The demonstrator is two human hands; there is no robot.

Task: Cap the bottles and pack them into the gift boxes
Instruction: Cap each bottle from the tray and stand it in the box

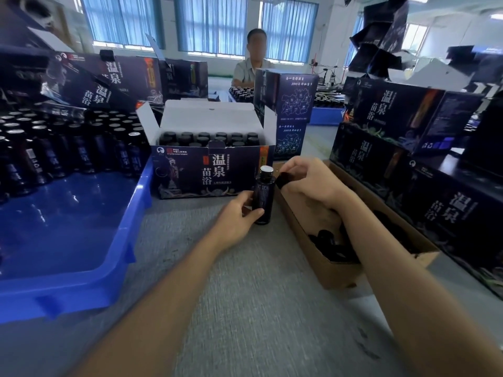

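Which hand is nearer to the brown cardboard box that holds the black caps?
Right. The right hand, pinching a black cap, is above the far end of the cardboard box. The left hand grips the bottle, to the left of the box.

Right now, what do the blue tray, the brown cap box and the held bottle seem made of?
Blue tray: glossy moulded plastic, by its bright reflections. Brown cap box: matte cardboard, raw brown walls. Bottle: dark and shiny, glass or plastic, unclear which; pale foil-like seal on its mouth.

Glossy blue plastic tray [130, 213]; matt brown cardboard box [321, 263]; grey woven tablecloth [245, 295].
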